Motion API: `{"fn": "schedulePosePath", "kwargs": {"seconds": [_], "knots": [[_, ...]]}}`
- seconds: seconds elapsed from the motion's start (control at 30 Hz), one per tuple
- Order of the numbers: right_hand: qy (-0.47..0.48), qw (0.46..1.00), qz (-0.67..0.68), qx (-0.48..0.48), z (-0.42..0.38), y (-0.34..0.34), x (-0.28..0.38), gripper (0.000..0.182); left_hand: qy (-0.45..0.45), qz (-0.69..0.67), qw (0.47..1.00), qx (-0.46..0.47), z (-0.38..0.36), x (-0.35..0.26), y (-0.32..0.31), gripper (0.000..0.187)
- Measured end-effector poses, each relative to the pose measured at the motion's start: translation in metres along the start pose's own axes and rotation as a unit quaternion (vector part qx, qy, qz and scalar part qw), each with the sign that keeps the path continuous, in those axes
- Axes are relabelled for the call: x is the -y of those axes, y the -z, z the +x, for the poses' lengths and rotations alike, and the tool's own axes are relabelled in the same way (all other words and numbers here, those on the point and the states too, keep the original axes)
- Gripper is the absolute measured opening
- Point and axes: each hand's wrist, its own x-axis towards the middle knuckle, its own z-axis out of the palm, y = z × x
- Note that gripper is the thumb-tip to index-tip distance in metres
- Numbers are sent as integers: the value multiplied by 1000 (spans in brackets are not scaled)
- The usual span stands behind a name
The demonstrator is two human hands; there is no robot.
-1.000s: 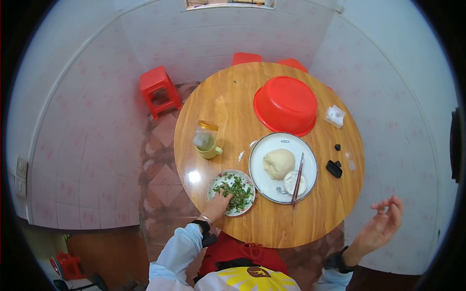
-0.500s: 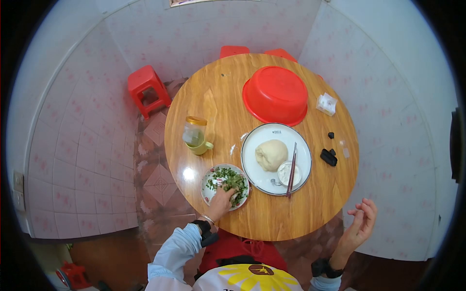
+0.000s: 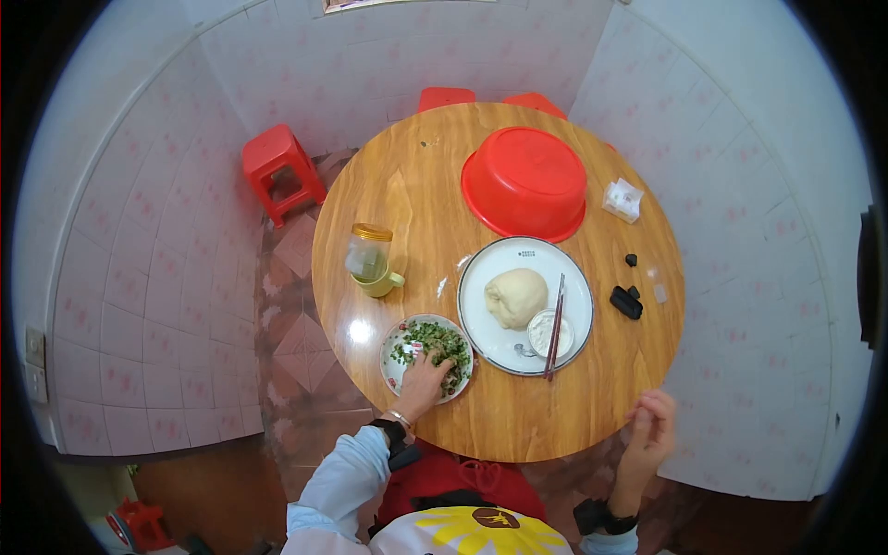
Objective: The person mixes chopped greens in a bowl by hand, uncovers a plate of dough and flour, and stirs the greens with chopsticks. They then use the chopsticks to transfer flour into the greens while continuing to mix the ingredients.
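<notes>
My left hand [image 3: 424, 383] reaches into a patterned white dish [image 3: 394, 381], its fingers apart and touching the chopped greens [image 3: 442, 343]. The fingertips partly cover the mix. Past the table's right front edge, my right hand [image 3: 650, 435] is raised in the air, fingers loosely bent and holding nothing. Between the hands, a large white plate [image 3: 481, 344] bears a smooth ball of dough [image 3: 516, 298] and a small bowl of white powder [image 3: 548, 339]. A pair of chopsticks [image 3: 557, 324] lies across that bowl.
An upturned red basin [image 3: 527, 176] sits at the back of the round wooden table [image 3: 416, 203]. A jar [image 3: 369, 250] stands in a yellow-green cup [image 3: 379, 285] on the left. Small black objects [image 3: 626, 302] and a tissue box [image 3: 622, 200] lie right. Red stools [image 3: 282, 171] surround the table.
My right hand has moved left and slightly down, toward the table edge. My left hand stays in the dish, with its fingertips now more visible on the greens.
</notes>
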Motion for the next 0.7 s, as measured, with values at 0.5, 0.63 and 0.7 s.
{"fn": "schedulePosePath", "kwargs": {"seconds": [0.5,0.63,0.7], "knots": [[-91,994,33,50,-20,-9,-17,11,-25,29,998,49,44,27,-23,41],[-102,993,37,54,-21,-7,-22,13,106,-41,991,71,34,39,-9,36],[-112,992,31,54,-21,-10,-21,11,102,-44,992,58,13,41,8,40]]}}
